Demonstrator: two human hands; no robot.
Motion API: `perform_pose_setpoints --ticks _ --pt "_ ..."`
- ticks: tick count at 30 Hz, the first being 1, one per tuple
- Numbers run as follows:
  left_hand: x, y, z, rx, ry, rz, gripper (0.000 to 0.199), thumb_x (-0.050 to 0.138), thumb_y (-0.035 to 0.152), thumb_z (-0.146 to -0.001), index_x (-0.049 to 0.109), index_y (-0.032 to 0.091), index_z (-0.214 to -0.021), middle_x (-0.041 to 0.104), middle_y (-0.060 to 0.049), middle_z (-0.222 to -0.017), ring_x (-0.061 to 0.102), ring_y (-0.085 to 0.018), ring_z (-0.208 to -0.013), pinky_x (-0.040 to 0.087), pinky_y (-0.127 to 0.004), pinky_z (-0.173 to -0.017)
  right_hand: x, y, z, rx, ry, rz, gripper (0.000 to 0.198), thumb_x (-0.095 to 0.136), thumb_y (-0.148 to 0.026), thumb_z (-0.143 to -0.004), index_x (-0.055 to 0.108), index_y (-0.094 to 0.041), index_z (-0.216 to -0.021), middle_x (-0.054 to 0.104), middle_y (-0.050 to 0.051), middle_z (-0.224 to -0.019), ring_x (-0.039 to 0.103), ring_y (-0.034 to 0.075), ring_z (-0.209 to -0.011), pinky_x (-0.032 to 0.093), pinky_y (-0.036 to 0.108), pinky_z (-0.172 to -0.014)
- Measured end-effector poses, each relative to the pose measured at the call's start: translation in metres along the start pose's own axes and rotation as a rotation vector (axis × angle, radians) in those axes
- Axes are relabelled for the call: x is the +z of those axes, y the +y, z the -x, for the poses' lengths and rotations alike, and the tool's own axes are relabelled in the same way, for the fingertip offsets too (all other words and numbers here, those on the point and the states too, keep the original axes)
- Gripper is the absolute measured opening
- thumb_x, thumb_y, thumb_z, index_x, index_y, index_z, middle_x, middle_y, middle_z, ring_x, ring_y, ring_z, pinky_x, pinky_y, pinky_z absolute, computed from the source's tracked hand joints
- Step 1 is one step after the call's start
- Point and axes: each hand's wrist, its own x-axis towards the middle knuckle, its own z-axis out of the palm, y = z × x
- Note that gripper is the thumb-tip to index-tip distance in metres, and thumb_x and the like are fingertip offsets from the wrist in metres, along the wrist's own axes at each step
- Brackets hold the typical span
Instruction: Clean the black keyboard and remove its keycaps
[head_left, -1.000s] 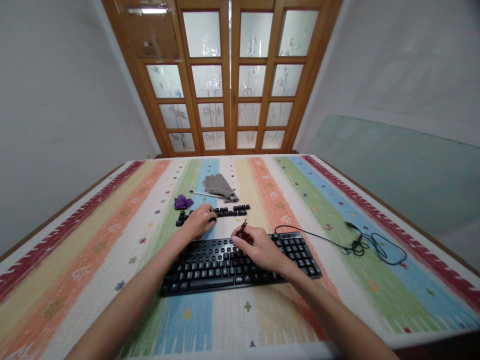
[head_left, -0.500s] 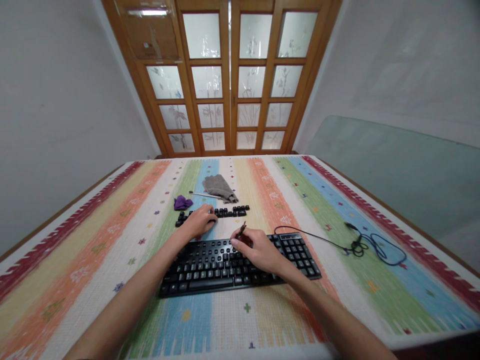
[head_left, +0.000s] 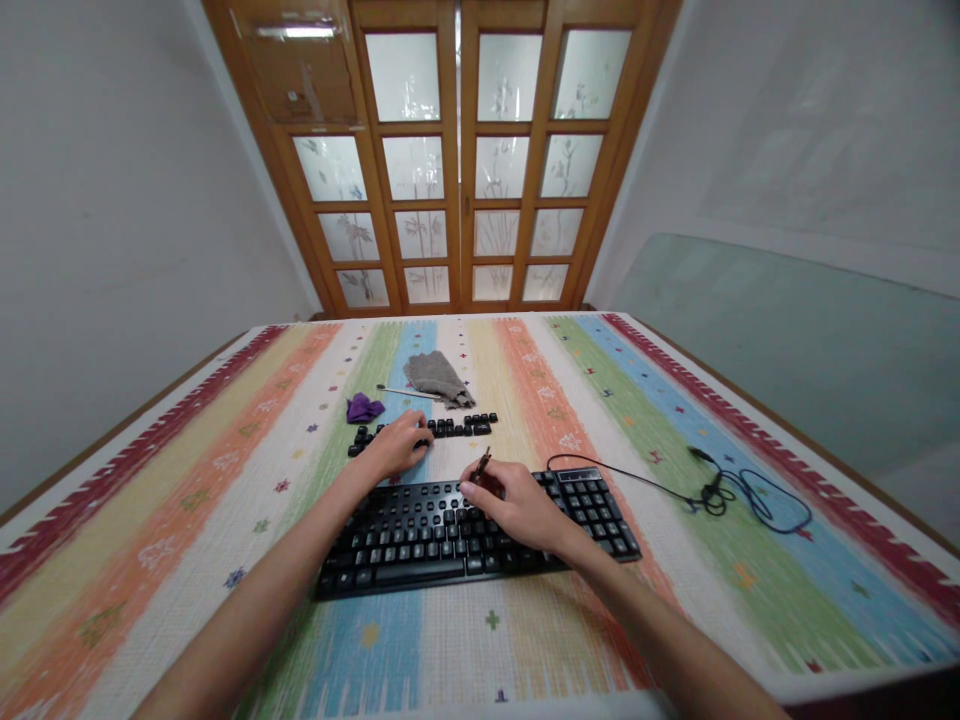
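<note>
A black keyboard (head_left: 420, 572) lies slightly tilted in front of me, with small bare key stems showing across its upper rows. Beyond it, loose black keycaps (head_left: 454, 429) are laid out in rows. My left hand (head_left: 401, 442) is over the left part of these rows, its fingers closed together on a black keycap (head_left: 427, 441). Above the middle of the keyboard, my right hand (head_left: 519, 502) grips a slim dark tool (head_left: 484, 461), its end pointing up and away. The fingers hide the rest of the tool, so its kind is unclear.
Behind the keycaps lie a crumpled purple cloth (head_left: 364, 407), a thin stick with a dark tip (head_left: 405, 392) and a folded grey cloth (head_left: 438, 377). The keyboard's cable (head_left: 765, 500) coils at the right on the striped tablecloth (head_left: 555, 635).
Almost nothing differs: both hands keep their places and grips, and the whole view has shifted very slightly.
</note>
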Motion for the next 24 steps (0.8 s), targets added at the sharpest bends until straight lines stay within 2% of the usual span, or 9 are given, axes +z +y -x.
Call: perform_pose_setpoints --ticks 3,11,18,24 --pt "0.000 0.000 0.000 -0.002 -0.004 0.010 0.019 0.057 0.012 -0.081 0.072 0.020 -0.090 0.058 -0.008 -0.099 0.057 -0.022 -0.094 0.049 -0.034 -0.085 0.000 -0.001 0.000 -0.001 -0.003 -0.004 0.024 0.053 -0.037 -0.094 0.063 -0.017 -0.086 0.058 -0.001 -0.070 0.049 0.012 -0.064 0.037 0.024 -0.061" --pt "-0.015 -0.008 0.013 -0.070 0.063 0.013 0.033 0.061 0.018 -0.080 0.064 0.019 -0.113 0.057 -0.008 -0.107 0.056 -0.024 -0.102 0.047 -0.036 -0.091 -0.001 0.000 0.002 -0.014 0.003 -0.001 0.020 0.054 -0.033 -0.093 0.063 -0.016 -0.085 0.058 -0.001 -0.072 0.050 0.012 -0.065 0.037 0.025 -0.063" --pt "-0.026 -0.026 0.060 -0.252 0.190 0.001 0.047 0.063 0.035 -0.081 0.053 0.020 -0.125 0.057 -0.008 -0.108 0.055 -0.026 -0.104 0.046 -0.040 -0.094 -0.006 0.000 0.003 -0.005 0.001 0.007 0.024 0.053 -0.037 -0.093 0.063 -0.016 -0.085 0.055 -0.001 -0.069 0.048 0.012 -0.063 0.037 0.025 -0.061" --pt "-0.017 -0.038 0.092 -0.503 0.258 0.045 0.061 0.065 0.047 -0.077 0.047 0.014 -0.125 0.059 -0.008 -0.097 0.059 -0.026 -0.094 0.047 -0.040 -0.088 -0.003 0.003 0.000 0.001 -0.011 0.001 0.023 0.053 -0.037 -0.093 0.063 -0.017 -0.088 0.056 -0.001 -0.070 0.050 0.013 -0.063 0.038 0.026 -0.061"
